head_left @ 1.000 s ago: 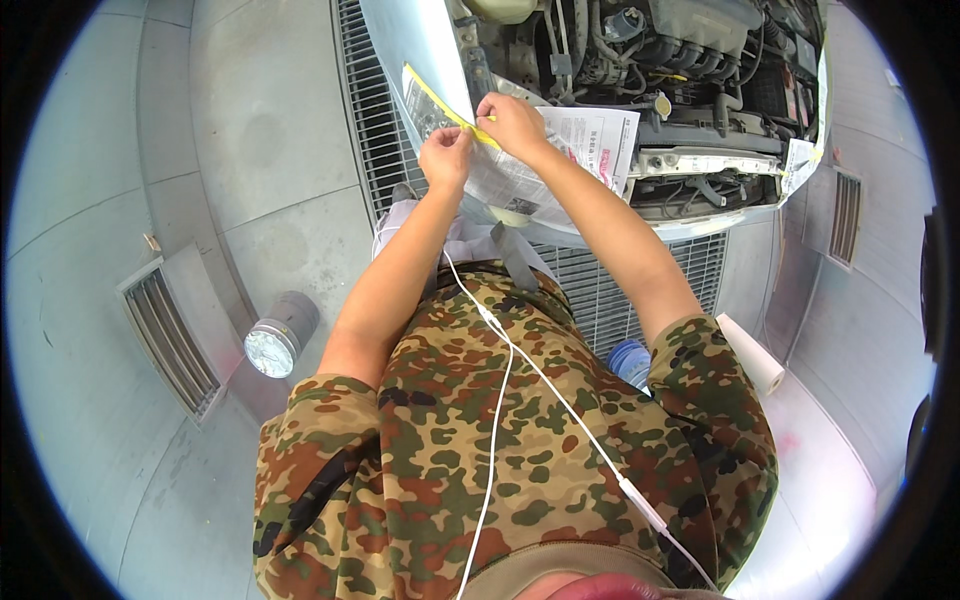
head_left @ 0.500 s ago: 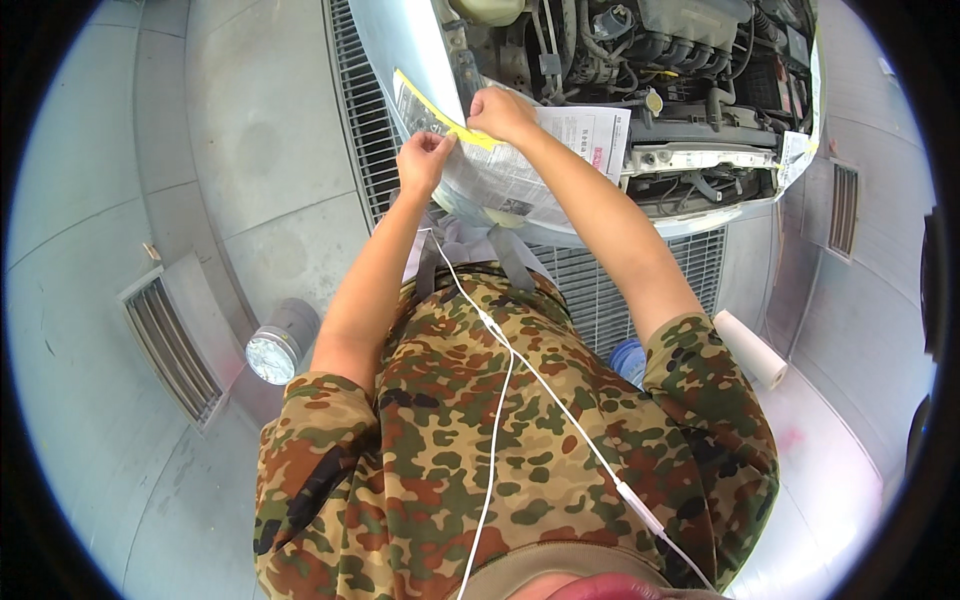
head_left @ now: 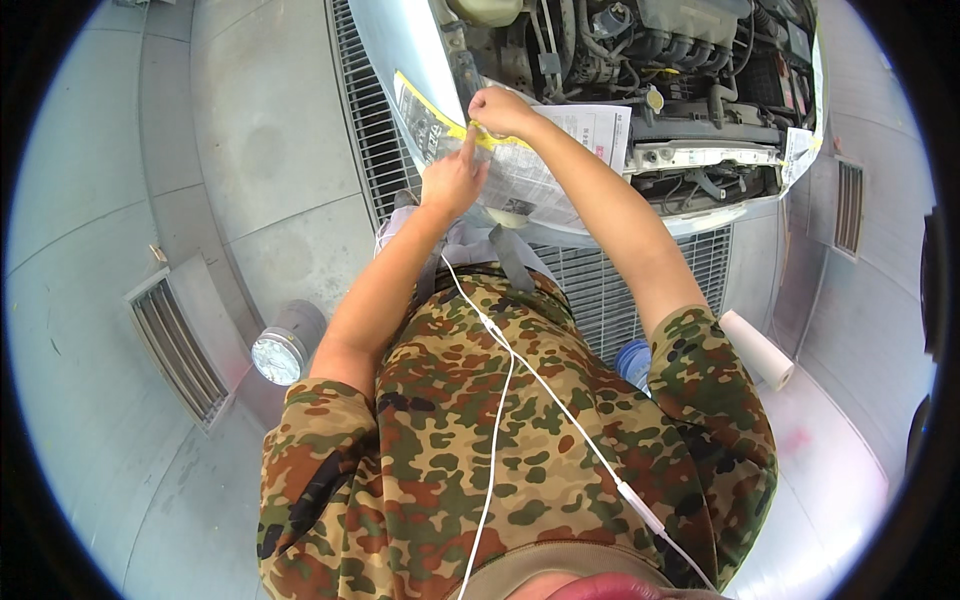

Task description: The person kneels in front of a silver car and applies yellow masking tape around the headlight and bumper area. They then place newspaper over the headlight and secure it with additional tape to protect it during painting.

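Note:
Sheets of newspaper (head_left: pixel 535 185) cover the front corner of a car, with a strip of yellow masking tape (head_left: pixel 424 103) running along their upper edge beside the pale fender (head_left: pixel 405 45). My left hand (head_left: pixel 453 186) rests on the paper, its index finger stretched out and pressing on the tape while the other fingers curl loosely; it holds nothing. Just above that fingertip, my right hand (head_left: pixel 503 110) is closed in a pinch at the tape, its fingers partly hiding what they grip. The tape carries on under my right wrist across the paper.
An open engine bay (head_left: pixel 600 60) lies ahead and to the right. Floor grates (head_left: pixel 590 290) run beneath and beside the car. A metal can (head_left: pixel 285 345) stands at left, a blue-topped container (head_left: pixel 632 362) and a white roll (head_left: pixel 757 350) at right. A white cable (head_left: pixel 489 322) hangs down my front.
My left hand has let go of its pinch on the tape and moved right, now with its index finger pressing there. The right hand stays nearly in place. The tape reaches further right.

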Available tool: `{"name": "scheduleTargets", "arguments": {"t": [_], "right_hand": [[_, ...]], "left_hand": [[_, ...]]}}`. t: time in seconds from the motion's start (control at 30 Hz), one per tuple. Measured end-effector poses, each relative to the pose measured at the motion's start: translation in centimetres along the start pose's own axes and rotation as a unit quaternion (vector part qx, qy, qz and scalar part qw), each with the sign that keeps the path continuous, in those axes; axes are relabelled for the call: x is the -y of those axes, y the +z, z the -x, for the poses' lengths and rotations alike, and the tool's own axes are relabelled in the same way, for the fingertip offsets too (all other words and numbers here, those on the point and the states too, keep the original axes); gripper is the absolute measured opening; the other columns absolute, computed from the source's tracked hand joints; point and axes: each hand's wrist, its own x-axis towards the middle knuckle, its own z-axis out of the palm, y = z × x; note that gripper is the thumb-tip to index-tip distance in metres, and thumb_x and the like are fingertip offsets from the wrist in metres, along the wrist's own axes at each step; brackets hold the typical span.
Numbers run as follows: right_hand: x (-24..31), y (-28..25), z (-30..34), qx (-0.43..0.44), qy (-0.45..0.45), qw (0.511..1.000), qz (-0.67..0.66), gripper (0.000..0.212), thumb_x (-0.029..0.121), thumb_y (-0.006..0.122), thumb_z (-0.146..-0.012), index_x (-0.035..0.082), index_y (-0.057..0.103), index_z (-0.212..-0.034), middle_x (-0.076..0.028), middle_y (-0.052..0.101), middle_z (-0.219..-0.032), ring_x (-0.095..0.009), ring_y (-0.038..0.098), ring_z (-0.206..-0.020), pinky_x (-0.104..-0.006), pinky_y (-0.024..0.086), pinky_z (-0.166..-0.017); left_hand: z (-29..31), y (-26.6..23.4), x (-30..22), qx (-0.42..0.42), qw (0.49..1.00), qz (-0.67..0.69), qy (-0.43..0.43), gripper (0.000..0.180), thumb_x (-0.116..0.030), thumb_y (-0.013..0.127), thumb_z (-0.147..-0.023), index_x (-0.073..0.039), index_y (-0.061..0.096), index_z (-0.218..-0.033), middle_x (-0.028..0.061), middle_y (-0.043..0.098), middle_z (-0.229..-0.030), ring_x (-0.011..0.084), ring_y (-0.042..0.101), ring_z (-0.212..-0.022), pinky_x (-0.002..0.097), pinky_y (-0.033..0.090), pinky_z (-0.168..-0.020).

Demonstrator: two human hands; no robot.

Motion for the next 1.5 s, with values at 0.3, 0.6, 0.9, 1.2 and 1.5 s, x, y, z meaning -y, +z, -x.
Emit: {"name": "scheduleTargets", "arguments": {"t": [0.3, 0.6, 0.9, 1.2, 1.5], "right_hand": [[-0.1, 0.4, 0.7, -0.047, -0.082, 0.995, -0.002, 0.021, 0.023, 0.067, -0.091, 0.012, 0.077, -0.106, -0.011, 0.079, -0.105, -0.03, 0.075, -0.099, -0.0423, 0.057, -0.086], [0.9, 0.3, 2.4, -0.018, -0.086, 0.996, -0.026, 0.027, 0.02, 0.071, -0.087, 0.009, 0.074, -0.112, -0.013, 0.078, -0.108, -0.03, 0.074, -0.103, -0.0422, 0.057, -0.091], [0.2, -1.8, 2.8, -0.079, -0.121, 0.971, 0.191, 0.018, 0.022, 0.075, -0.086, 0.014, 0.075, -0.103, -0.009, 0.078, -0.107, -0.032, 0.074, -0.105, -0.047, 0.057, -0.086], [-0.8, -2.4, 1.4, -0.041, -0.078, 0.985, 0.149, 0.016, 0.025, 0.082, -0.082, 0.012, 0.079, -0.089, -0.008, 0.079, -0.095, -0.028, 0.076, -0.094, -0.0429, 0.058, -0.083], [-0.6, -3.0, 0.8, -0.007, -0.04, 0.99, 0.135, 0.017, 0.027, 0.086, -0.079, 0.016, 0.082, -0.091, -0.011, 0.081, -0.101, -0.031, 0.077, -0.099, -0.044, 0.06, -0.088]], "left_hand": [[-1.5, 1.8, -3.0, 0.101, 0.957, 0.244, -0.119, 0.11, -0.04, 0.066, -0.098, 0.009, -0.005, -0.166, 0.0233, 0.077, -0.093, 0.0366, 0.076, -0.076, 0.0454, 0.061, -0.071], [-1.5, -0.8, -5.0, 0.169, 0.789, 0.529, -0.263, 0.094, -0.032, 0.063, -0.104, -0.026, -0.004, -0.17, 0.009, 0.076, -0.102, 0.0176, 0.071, -0.065, 0.0264, 0.044, -0.051], [-2.1, -0.4, -5.4, 0.167, 0.794, 0.524, -0.259, 0.113, -0.034, 0.064, -0.104, -0.021, -0.03, -0.166, 0.0081, 0.075, -0.1, 0.0179, 0.072, -0.065, 0.0265, 0.042, -0.049], [-2.4, 0.3, -4.1, 0.182, 0.886, 0.386, -0.181, 0.112, -0.035, 0.064, -0.104, -0.001, -0.024, -0.165, 0.0116, 0.077, -0.09, 0.0201, 0.071, -0.059, 0.0324, 0.058, -0.06], [-0.8, 0.5, -4.0, 0.105, 0.984, 0.117, -0.079, 0.107, -0.04, 0.063, -0.102, -0.001, -0.012, -0.168, 0.0224, 0.079, -0.1, 0.0375, 0.077, -0.081, 0.048, 0.06, -0.076]]}}
